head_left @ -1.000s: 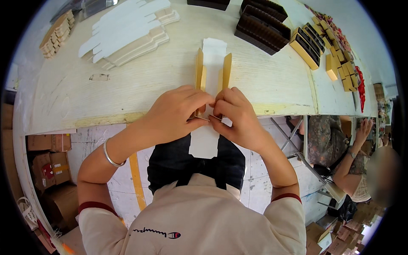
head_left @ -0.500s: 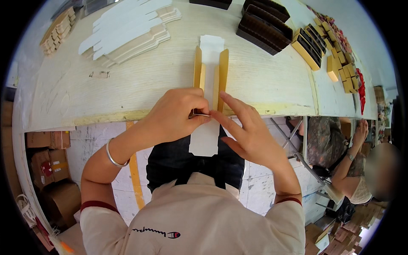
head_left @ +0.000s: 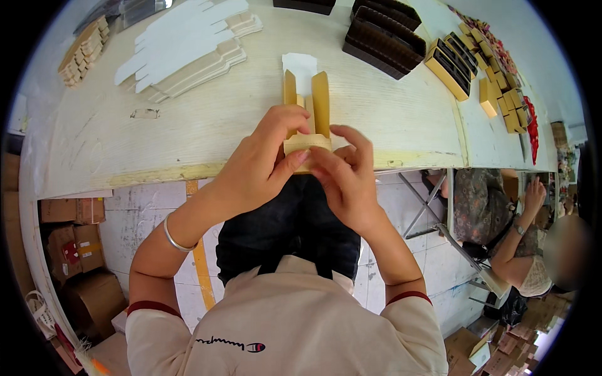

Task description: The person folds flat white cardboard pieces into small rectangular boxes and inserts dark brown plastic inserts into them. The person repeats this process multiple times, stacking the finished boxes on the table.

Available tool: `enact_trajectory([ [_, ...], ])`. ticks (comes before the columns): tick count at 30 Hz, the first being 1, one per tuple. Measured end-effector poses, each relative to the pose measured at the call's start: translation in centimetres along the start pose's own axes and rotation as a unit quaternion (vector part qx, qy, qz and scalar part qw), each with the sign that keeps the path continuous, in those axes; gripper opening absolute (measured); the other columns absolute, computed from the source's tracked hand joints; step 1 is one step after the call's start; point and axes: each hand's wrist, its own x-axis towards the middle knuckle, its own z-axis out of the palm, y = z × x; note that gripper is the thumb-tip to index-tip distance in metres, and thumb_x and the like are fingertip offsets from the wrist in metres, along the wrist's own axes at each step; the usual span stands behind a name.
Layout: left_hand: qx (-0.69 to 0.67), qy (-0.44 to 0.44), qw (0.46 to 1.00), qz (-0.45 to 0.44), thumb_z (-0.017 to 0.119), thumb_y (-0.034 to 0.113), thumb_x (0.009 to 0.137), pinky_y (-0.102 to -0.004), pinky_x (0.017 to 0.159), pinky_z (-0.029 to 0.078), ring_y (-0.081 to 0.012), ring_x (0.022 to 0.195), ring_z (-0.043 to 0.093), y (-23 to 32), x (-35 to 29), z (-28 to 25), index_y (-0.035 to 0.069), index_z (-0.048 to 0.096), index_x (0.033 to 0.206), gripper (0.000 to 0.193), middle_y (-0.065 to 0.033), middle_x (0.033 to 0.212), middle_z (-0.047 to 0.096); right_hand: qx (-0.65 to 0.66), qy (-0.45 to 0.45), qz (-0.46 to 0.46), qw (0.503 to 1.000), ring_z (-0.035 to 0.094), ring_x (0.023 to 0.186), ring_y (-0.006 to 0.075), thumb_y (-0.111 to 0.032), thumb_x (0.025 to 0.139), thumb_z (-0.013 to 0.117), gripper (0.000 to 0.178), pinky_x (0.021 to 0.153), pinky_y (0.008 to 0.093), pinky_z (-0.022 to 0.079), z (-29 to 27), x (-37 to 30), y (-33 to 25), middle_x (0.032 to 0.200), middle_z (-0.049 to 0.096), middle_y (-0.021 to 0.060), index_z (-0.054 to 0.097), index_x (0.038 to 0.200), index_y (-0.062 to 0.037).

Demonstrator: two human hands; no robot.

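A partly folded cardboard box [head_left: 322,100], gold on its side walls, lies lengthwise at the table's front edge. Its far end flap [head_left: 300,64] lies flat and shows white, while the near end panel [head_left: 307,143] stands folded up. My left hand [head_left: 268,149] pinches that panel at its left, fingers over the top and thumb against the front. At the panel's right corner, my right hand [head_left: 349,178] is closed on the box with bent fingers. Part of the near end is hidden behind both hands.
White flat box blanks [head_left: 188,47] are stacked at the far left. Dark brown trays [head_left: 384,41] stand far right, beside gold boxes with dark inserts [head_left: 448,69]. A person [head_left: 520,244] sits at the right. Cartons [head_left: 72,241] fill a shelf below the table's left.
The near end, which hung flat past the table edge, has been folded up into an end wall. Both hands have shifted with it, and the side walls lean slightly differently.
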Motion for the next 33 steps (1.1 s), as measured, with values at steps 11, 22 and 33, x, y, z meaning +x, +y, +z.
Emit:
enact_trajectory([
  [11,0.185,-0.058,0.98,0.053,0.07,0.01,0.077,-0.0359,0.061,0.047,-0.0282,0.071,0.058,0.7,-0.7,-0.2,0.001,0.061,0.083,0.014,-0.0102,0.078,0.058,-0.129,-0.236,0.014,0.963,0.059,0.079,0.0283,-0.009,0.074,0.069,0.021,0.064,0.0381,0.045,-1.4,2.5,-0.8,0.089,0.056,0.011,0.065,0.094,-0.0053],
  [22,0.389,-0.082,0.901,0.176,0.076,0.019,0.067,-0.0366,0.095,0.037,-0.0246,0.103,0.05,2.4,3.5,-4.8,0.007,0.066,0.086,0.025,-0.0029,0.104,0.063,-0.197,-0.158,-0.077,0.965,0.055,0.075,0.0294,-0.009,0.072,0.072,0.014,0.064,0.0381,0.044,-5.3,4.5,3.0,0.079,0.058,0.0103,0.064,0.082,-0.0034],
  [33,0.314,-0.171,0.923,0.144,0.079,0.018,0.058,-0.0329,0.08,0.047,-0.0231,0.091,0.053,1.2,0.3,-4.8,0.008,0.064,0.088,0.035,-0.0041,0.108,0.059,-0.109,-0.209,-0.047,0.971,0.056,0.09,0.0299,-0.002,0.072,0.069,0.042,0.079,0.0372,0.047,-6.3,4.2,-0.6,0.108,0.059,0.0124,0.063,0.113,-0.0058],
])
